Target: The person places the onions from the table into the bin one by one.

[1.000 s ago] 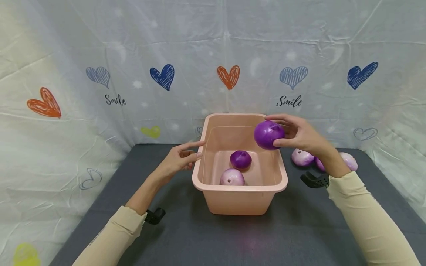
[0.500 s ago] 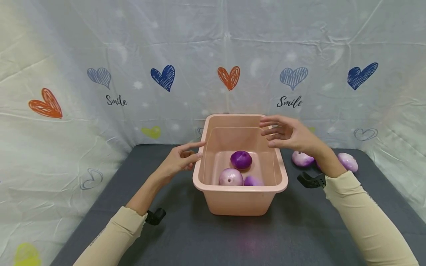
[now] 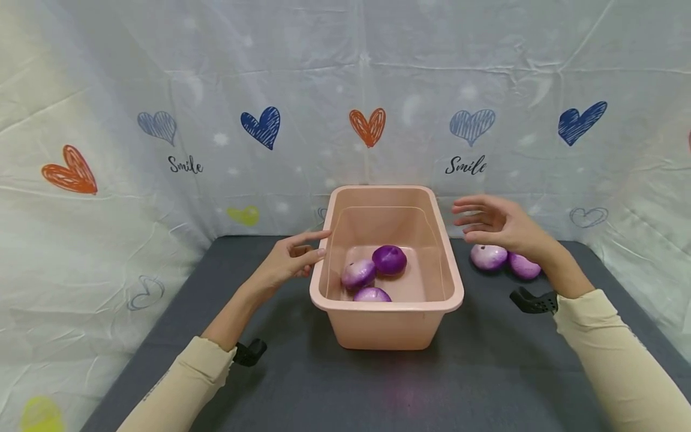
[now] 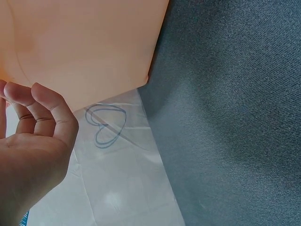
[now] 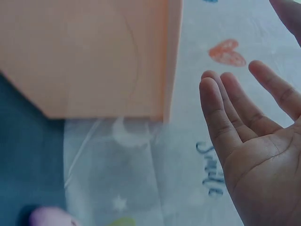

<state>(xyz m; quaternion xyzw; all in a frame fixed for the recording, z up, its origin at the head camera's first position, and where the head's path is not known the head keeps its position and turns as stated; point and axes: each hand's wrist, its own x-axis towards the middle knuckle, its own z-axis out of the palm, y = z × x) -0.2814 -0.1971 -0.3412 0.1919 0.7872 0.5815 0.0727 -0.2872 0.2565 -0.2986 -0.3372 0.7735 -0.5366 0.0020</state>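
Observation:
A peach plastic bin (image 3: 384,330) stands on the table with three purple onions inside. One is a dark onion (image 3: 389,260), beside a paler onion (image 3: 358,275); the nearest onion (image 3: 372,294) is partly hidden by the front rim. At the bin's left rim, my left hand (image 3: 288,259) touches with its index fingertip and thumb, the other fingers loosely bent. My right hand (image 3: 504,227) hangs in the air right of the bin, fingers spread and holding nothing. Below it lie a pale onion (image 3: 488,257) and a purple onion (image 3: 523,267).
A dark grey cloth covers the table (image 3: 259,384). Behind and at the sides hangs a white sheet (image 3: 308,72) printed with hearts. Each wrist wears a black band, such as the right band (image 3: 533,301).
My right hand let go of an onion, which dropped into the bin, and has since moved right. Onions inside the bin shifted left. My left hand stayed at the rim.

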